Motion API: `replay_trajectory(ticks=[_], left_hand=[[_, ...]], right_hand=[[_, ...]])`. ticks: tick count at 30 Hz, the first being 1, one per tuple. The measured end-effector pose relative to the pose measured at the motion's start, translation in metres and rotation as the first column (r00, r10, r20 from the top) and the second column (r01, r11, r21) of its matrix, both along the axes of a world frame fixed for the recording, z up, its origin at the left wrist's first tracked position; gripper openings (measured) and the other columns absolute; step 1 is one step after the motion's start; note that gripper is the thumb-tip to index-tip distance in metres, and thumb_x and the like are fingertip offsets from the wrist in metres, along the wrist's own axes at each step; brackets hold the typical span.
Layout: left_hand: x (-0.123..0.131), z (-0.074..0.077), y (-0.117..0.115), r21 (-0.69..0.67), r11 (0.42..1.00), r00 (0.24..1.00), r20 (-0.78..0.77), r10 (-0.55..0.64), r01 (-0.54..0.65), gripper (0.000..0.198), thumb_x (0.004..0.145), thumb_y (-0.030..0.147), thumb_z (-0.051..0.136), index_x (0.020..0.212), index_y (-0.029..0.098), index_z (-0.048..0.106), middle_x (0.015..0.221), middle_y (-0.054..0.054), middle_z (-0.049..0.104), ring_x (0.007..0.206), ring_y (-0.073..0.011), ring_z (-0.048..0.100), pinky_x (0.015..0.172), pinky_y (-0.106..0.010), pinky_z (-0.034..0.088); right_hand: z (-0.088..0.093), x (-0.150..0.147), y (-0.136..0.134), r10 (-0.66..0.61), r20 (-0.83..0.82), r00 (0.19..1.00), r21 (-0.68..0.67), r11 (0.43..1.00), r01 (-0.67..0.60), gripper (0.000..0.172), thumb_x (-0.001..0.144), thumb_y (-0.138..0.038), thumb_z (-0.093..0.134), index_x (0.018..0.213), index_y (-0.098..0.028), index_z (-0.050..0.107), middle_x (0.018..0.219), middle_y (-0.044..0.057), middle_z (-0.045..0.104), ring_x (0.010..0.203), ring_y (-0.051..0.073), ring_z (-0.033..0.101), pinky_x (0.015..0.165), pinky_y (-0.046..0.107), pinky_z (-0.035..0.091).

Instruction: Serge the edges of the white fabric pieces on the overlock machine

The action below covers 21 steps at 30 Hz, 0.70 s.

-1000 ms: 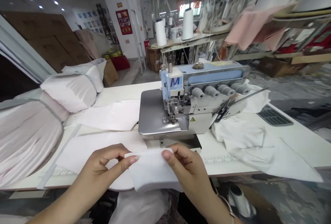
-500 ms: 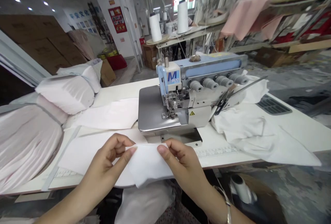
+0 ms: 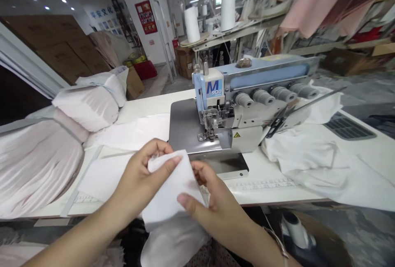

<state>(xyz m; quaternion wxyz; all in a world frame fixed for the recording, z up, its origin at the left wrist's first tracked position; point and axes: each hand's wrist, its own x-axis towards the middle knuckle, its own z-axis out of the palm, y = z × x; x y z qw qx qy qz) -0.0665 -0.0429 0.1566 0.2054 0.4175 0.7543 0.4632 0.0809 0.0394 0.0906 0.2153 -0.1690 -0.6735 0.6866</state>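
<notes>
My left hand [image 3: 142,178] and my right hand [image 3: 210,201] both pinch a folded piece of white fabric [image 3: 169,189] above the front edge of the white sewing table [image 3: 262,195]. The fabric's lower part hangs down over the edge, between my forearms. My left thumb lies along its upper fold. The blue and grey M900 overlock sewing machine [image 3: 247,106] stands just beyond my right hand, and its presser foot [image 3: 210,129] rests on the steel plate [image 3: 185,129] with nothing under it that I can see.
Flat white fabric pieces [image 3: 123,143] lie left of the machine, beside pale pink bundles [image 3: 86,106]. A crumpled white garment [image 3: 308,164] lies to the right. Thread cones [image 3: 228,8] stand behind the machine, and a white pedal [image 3: 296,230] sits on the floor.
My hands have lifted the white fabric and turned it more upright, moving it up and away from me toward the machine. My view has also shifted slightly, with the machine further right.
</notes>
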Motion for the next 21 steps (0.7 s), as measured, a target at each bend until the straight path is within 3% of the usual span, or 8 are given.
replay_trajectory(ticks=[1, 3, 6, 10, 13, 17, 19, 21], left_hand=[[-0.004, 0.007, 0.004, 0.019, 0.999, 0.999, 0.044, 0.028, -0.028, 0.027, 0.077, 0.045, 0.068, 0.079, 0.024, 0.052, 0.070, 0.004, 0.054, 0.055, -0.0120, 0.050, 0.047, -0.021, 0.041], [-0.013, 0.020, 0.013, 0.038, 0.998, 0.995, 0.091, 0.045, -0.049, 0.030, 0.075, 0.046, 0.071, 0.084, 0.025, 0.051, 0.072, 0.005, 0.056, 0.053, -0.0116, 0.053, 0.043, -0.020, 0.041], [-0.027, 0.022, 0.035, 0.047, 0.999, 0.998, -0.056, 0.009, -0.007, 0.030, 0.077, 0.048, 0.069, 0.087, 0.024, 0.053, 0.080, 0.004, 0.060, 0.062, -0.0147, 0.059, 0.051, -0.023, 0.046], [-0.043, -0.006, 0.071, -0.055, 0.989, 0.893, -0.424, -0.148, 0.137, 0.019, 0.086, 0.039, 0.058, 0.084, 0.020, 0.057, 0.086, -0.002, 0.062, 0.084, -0.0208, 0.060, 0.076, -0.032, 0.047], [-0.040, -0.023, 0.085, -0.029, 0.993, 0.832, -0.543, -0.112, 0.114, 0.016, 0.085, 0.031, 0.059, 0.093, 0.018, 0.057, 0.097, -0.007, 0.059, 0.098, -0.0266, 0.054, 0.087, -0.042, 0.042], [-0.016, -0.029, 0.080, -0.095, 0.993, 0.604, -0.788, -0.119, 0.071, 0.018, 0.094, 0.023, 0.043, 0.086, 0.017, 0.058, 0.087, -0.006, 0.057, 0.086, -0.0249, 0.051, 0.079, -0.043, 0.042], [-0.003, -0.036, 0.071, -0.113, 0.989, 0.567, -0.810, -0.147, 0.096, 0.025, 0.097, 0.022, 0.038, 0.092, 0.016, 0.061, 0.088, -0.007, 0.058, 0.085, -0.0235, 0.051, 0.078, -0.041, 0.043], [0.009, -0.048, 0.060, -0.048, 0.993, 0.558, -0.824, -0.099, 0.105, 0.028, 0.097, 0.021, 0.038, 0.117, 0.013, 0.057, 0.108, -0.011, 0.060, 0.100, -0.0247, 0.051, 0.087, -0.041, 0.043]], right_hand=[[-0.004, 0.000, -0.001, -0.021, 0.031, 0.999, -0.003, 1.000, 0.021, 0.034, 0.082, -0.024, 0.064, 0.113, -0.026, 0.051, 0.107, 0.001, 0.061, 0.095, 0.018, 0.055, 0.083, 0.030, 0.042], [-0.012, -0.002, -0.001, -0.074, 0.086, 0.993, -0.015, 0.997, 0.076, 0.023, 0.079, -0.017, 0.061, 0.100, -0.023, 0.056, 0.094, 0.000, 0.063, 0.086, 0.018, 0.056, 0.079, 0.031, 0.042], [-0.020, -0.010, 0.003, -0.123, 0.062, 0.991, -0.100, 0.987, 0.128, 0.006, 0.078, -0.016, 0.054, 0.079, -0.021, 0.057, 0.075, -0.001, 0.058, 0.074, 0.017, 0.053, 0.070, 0.029, 0.041], [-0.031, -0.016, 0.013, -0.166, -0.036, 0.986, -0.281, 0.948, 0.149, 0.007, 0.076, -0.020, 0.055, 0.083, -0.020, 0.056, 0.076, 0.000, 0.059, 0.075, 0.017, 0.056, 0.073, 0.029, 0.044], [-0.047, -0.014, 0.017, -0.203, -0.018, 0.979, -0.254, 0.948, 0.191, 0.024, 0.074, -0.024, 0.060, 0.097, -0.020, 0.057, 0.082, 0.001, 0.062, 0.074, 0.018, 0.057, 0.074, 0.030, 0.045], [-0.064, -0.011, 0.017, -0.217, 0.037, 0.976, -0.132, 0.967, 0.220, 0.009, 0.069, -0.013, 0.053, 0.074, -0.020, 0.054, 0.061, -0.005, 0.049, 0.061, 0.014, 0.048, 0.058, 0.023, 0.036], [-0.064, -0.009, 0.017, -0.192, 0.017, 0.981, -0.158, 0.968, 0.192, 0.011, 0.066, -0.010, 0.050, 0.068, -0.020, 0.051, 0.057, -0.006, 0.045, 0.059, 0.013, 0.046, 0.055, 0.022, 0.035], [-0.062, -0.006, 0.017, -0.174, -0.018, 0.985, -0.230, 0.959, 0.166, 0.017, 0.065, -0.010, 0.051, 0.077, -0.020, 0.056, 0.061, -0.005, 0.051, 0.061, 0.013, 0.050, 0.058, 0.022, 0.039]])
